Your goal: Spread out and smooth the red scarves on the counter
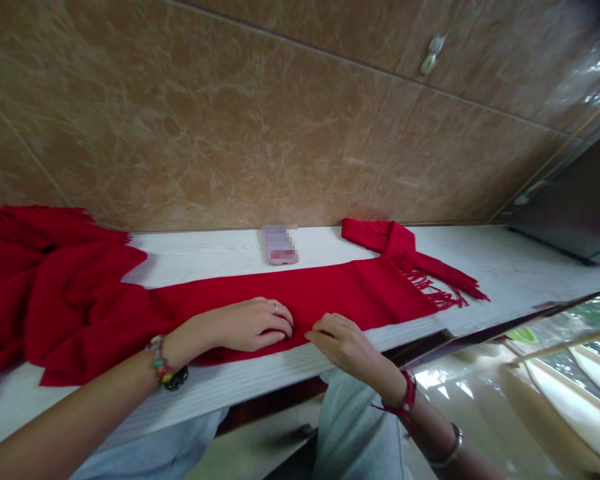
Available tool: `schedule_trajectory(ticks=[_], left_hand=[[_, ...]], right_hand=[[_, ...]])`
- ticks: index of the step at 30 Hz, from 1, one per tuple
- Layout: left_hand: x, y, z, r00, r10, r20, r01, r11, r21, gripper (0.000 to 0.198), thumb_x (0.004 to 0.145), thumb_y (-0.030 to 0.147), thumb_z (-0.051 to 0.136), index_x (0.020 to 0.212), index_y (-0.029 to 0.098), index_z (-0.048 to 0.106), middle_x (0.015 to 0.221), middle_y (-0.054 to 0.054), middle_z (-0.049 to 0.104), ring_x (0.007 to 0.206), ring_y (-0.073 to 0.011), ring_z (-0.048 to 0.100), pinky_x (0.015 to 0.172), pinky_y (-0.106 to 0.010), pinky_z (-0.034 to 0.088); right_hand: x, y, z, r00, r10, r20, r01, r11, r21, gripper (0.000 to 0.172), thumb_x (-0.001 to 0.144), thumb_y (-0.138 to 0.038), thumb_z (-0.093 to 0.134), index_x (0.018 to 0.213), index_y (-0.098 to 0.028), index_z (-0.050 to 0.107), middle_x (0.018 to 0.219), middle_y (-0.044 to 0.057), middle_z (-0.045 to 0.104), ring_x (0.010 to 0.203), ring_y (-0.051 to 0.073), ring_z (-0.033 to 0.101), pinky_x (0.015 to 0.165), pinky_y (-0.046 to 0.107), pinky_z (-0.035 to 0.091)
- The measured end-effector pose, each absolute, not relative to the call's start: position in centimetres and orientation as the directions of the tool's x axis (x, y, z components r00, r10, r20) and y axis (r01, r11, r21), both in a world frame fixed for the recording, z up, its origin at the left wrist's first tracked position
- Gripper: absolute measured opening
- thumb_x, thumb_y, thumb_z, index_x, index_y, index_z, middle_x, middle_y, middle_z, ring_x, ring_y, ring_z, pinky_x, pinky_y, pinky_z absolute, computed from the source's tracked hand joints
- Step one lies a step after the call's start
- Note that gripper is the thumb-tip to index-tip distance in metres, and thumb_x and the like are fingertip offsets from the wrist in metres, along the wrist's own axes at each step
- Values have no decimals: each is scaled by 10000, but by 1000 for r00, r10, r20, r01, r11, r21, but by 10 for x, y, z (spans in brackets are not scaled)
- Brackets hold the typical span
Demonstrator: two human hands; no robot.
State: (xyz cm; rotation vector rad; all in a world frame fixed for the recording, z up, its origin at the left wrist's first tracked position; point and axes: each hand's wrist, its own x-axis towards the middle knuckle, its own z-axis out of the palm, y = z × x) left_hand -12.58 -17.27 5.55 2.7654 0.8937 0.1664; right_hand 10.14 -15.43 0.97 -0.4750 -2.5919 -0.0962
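A long red scarf lies stretched along a narrow white wood-grain table, with fringe at its right end. My left hand rests on the scarf's middle, fingers curled down and closed on the cloth. Close by on the right, my right hand pinches at the scarf's front edge, thumb and fingers together; its fingertips partly hide the cloth they hold. Toward the left the scarf runs into a loose, rumpled red heap. Another fringed red strip lies looped over its far right corner.
A phone lies behind the scarf, by the brown marbled tile wall. A dark box-shaped object stands at the table's right end. My legs are under the front edge, and a glossy floor shows at the right.
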Motion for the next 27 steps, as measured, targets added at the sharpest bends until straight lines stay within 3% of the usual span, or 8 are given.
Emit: schedule_trajectory(ticks=[4,6,10,12,15,19,23,27], left_hand=[[-134,-165,54,659,751,27,751,-660,21,216,866,221,413,958,204,607,1020,-48,605,929,-180,540,834,-309,396],[-130,-164,57,623,782,19,782,-622,-34,223,865,199,401,943,175,608,992,-68,616,910,-185,551,817,-315,405],[-114,-158,55,740,673,-2,669,-735,108,270,882,222,379,1089,238,552,1207,-22,531,1121,-171,446,953,-322,314],[-116,-151,47,727,685,-54,684,-714,148,323,882,306,389,1194,308,472,1322,3,427,1224,-209,337,999,-416,241],[-136,-139,34,599,787,-146,800,-583,138,455,868,448,367,1309,357,302,1422,-18,249,1291,-290,190,974,-574,161],[-157,-134,30,366,915,-168,930,-363,53,535,863,497,330,1348,288,248,1436,-90,178,1299,-340,122,955,-620,121],[-133,-137,34,558,820,-125,829,-549,101,493,893,433,305,1354,274,233,1449,-65,133,1317,-268,91,1016,-514,135],[-110,-130,31,730,674,-112,683,-716,146,437,910,329,296,1342,277,258,1441,-20,192,1322,-197,98,1045,-419,144]], right_hand=[[102,-152,11,-839,302,453,308,949,-63,202,875,-154,420,831,-144,617,743,47,569,674,127,483,609,238,393],[102,-151,12,-846,307,436,296,950,-94,197,873,-149,421,849,-145,616,756,48,568,690,127,490,627,236,401],[102,-149,11,-837,333,434,298,943,-150,192,868,-158,434,846,-156,626,775,51,565,724,130,496,661,245,408],[103,-148,10,-832,349,431,298,937,-182,189,867,-168,441,855,-165,630,779,49,564,732,129,497,672,251,406],[103,-147,10,-838,366,405,292,927,-234,189,871,-181,440,880,-174,629,788,42,564,743,124,498,706,263,398],[103,-144,12,-849,366,381,268,920,-286,185,869,-176,442,865,-174,626,789,34,565,769,121,498,775,282,393],[101,-144,13,-841,364,400,255,919,-300,179,857,-157,452,854,-182,630,775,24,568,769,120,515,887,345,373],[101,-147,12,-823,378,424,257,914,-315,191,856,-174,452,863,-187,642,752,24,572,751,124,531,901,364,394]])
